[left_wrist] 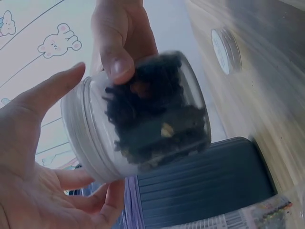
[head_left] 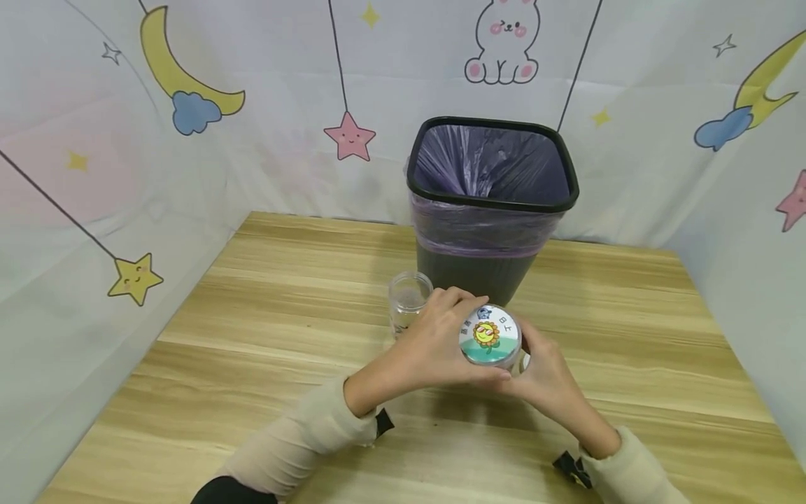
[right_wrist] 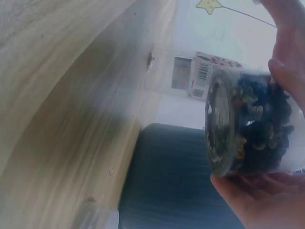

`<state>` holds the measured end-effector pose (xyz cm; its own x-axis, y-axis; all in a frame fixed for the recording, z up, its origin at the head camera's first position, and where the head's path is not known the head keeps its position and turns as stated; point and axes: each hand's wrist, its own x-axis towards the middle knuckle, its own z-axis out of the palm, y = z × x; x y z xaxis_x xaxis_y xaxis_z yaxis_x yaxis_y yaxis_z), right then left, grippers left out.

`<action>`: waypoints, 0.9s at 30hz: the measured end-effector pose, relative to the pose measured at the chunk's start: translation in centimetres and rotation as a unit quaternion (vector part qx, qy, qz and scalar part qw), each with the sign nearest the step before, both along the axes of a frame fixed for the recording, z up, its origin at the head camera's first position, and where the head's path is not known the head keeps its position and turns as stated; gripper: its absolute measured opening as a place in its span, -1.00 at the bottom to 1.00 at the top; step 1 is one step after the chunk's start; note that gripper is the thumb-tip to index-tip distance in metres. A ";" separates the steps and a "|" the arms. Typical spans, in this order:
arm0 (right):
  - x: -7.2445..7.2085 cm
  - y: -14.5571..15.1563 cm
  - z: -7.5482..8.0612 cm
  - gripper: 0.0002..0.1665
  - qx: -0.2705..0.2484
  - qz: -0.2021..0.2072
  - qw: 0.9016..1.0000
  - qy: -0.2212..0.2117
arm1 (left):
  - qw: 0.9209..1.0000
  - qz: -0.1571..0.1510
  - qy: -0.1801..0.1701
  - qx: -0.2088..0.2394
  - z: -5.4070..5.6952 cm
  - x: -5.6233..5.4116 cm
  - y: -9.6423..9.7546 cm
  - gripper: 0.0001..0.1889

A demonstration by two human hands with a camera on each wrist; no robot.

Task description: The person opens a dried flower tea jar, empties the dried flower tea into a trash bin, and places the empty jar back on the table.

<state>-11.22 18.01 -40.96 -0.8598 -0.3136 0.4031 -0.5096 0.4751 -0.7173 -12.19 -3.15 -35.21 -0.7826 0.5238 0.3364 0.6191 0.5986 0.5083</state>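
Observation:
Both hands hold a clear plastic jar filled with dark, crinkled dried pieces (left_wrist: pixel 152 114). Its round lid (head_left: pixel 490 336) carries a sunflower print and faces the head camera. My left hand (head_left: pixel 434 343) curls around the lid end, thumb on one side and fingers on the other. Lower down, my right hand (head_left: pixel 548 374) grips the jar's body, its thumb pressed on the wall in the left wrist view. The jar's base (right_wrist: pixel 220 121) shows in the right wrist view. Just left of the hands a second clear jar (head_left: pixel 409 290) stands upright without a lid, partly hidden by my left hand.
Behind the hands stands a dark bin (head_left: pixel 475 269) with a purple liner over its rim. A small round lid (left_wrist: pixel 226 51) rests on the wooden table (head_left: pixel 283 294). White printed cloth (head_left: pixel 283 91) closes off the back and sides.

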 end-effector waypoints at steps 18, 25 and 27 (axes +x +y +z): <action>-0.6 1.0 -0.1 0.11 0.005 -0.004 1.000 -0.010 | 1.000 0.008 0.009 0.017 0.0 -0.6 0.6 -0.04; -0.8 2.5 -0.3 0.04 0.011 -0.059 0.998 -0.019 | 1.000 0.004 0.019 0.008 -0.3 -0.5 0.6 -0.03; -0.8 2.9 -0.3 0.07 0.000 -0.065 0.997 -0.037 | 1.000 0.004 0.024 0.000 -0.4 -0.4 0.6 -0.04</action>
<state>-12.03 20.91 -41.30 -0.9208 -0.1968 0.3368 -0.3888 0.5331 -0.7514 -12.63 -2.53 -35.59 -0.7692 0.5182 0.3740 0.6386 0.6030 0.4781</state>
